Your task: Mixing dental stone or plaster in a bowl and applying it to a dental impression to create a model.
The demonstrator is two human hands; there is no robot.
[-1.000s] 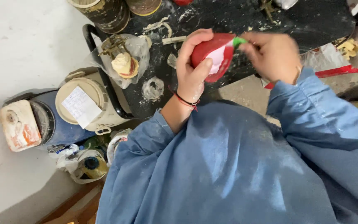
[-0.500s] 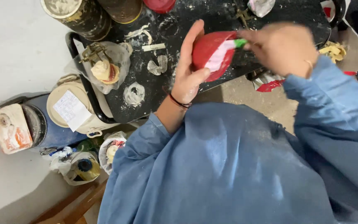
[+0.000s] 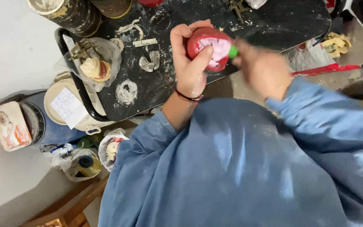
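Note:
My left hand [image 3: 190, 63] grips a red rubbery mould [image 3: 209, 48] with a pale pink inside, held above the black work table [image 3: 177, 80]. My right hand [image 3: 265, 71], blurred by motion, holds a small green-handled tool [image 3: 232, 51] whose tip is against the mould's opening. Both sleeves are blue and dusted with white powder. A thin red-and-black band sits on my left wrist.
White plaster scraps [image 3: 150, 61] lie on the black table. A plastic bag with a brass piece and a cream-red casting [image 3: 95, 67] hangs at its left edge. Dirty cans [image 3: 64, 12] stand at the back. A lidded bucket [image 3: 66, 107], a blue drum [image 3: 26, 122] and bagged items [image 3: 80, 162] sit on the floor.
The mould has been turned in my left hand, its pink inside now facing up. My right hand has shifted down and right with the tool. The view has moved.

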